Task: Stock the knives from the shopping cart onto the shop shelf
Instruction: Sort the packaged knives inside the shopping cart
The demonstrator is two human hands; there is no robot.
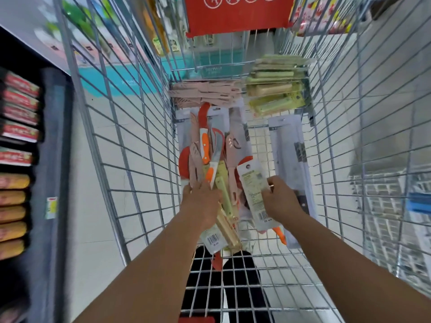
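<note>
Both arms reach down into the shopping cart (130, 145), whose wire floor carries a loose heap of carded knives (210, 145). The left hand (201, 202) is curled round a bundle of packs, among them a pale green-handled knife (225, 201) whose card, barcode showing, sticks out below the wrist. The right hand (281, 201) pinches one side of a single carded pack (253, 197), thumb on its face, the pack tilted up off the heap. Beside it lies a long grey blister card (290, 155) holding a dark-handled knife, partly under the right wrist. At the far end of the cart sit a stack of pink sheathed knives (205, 93) and a stack of green packs (272, 89). Orange-handled knives (205, 148) lie in the middle of the heap.

The shop shelf (21, 136) at left holds red and yellow packets; whether it is the knives' destination cannot be told.

Risks, as judged: the left-hand bundle is uneven and fanned, so a pack could slide out on lifting. The right hand's edge pinch gives little control; the pack may swing or catch the cart wire. Some blades in the heap appear only partly covered, so a blind grab could meet an edge.
</note>
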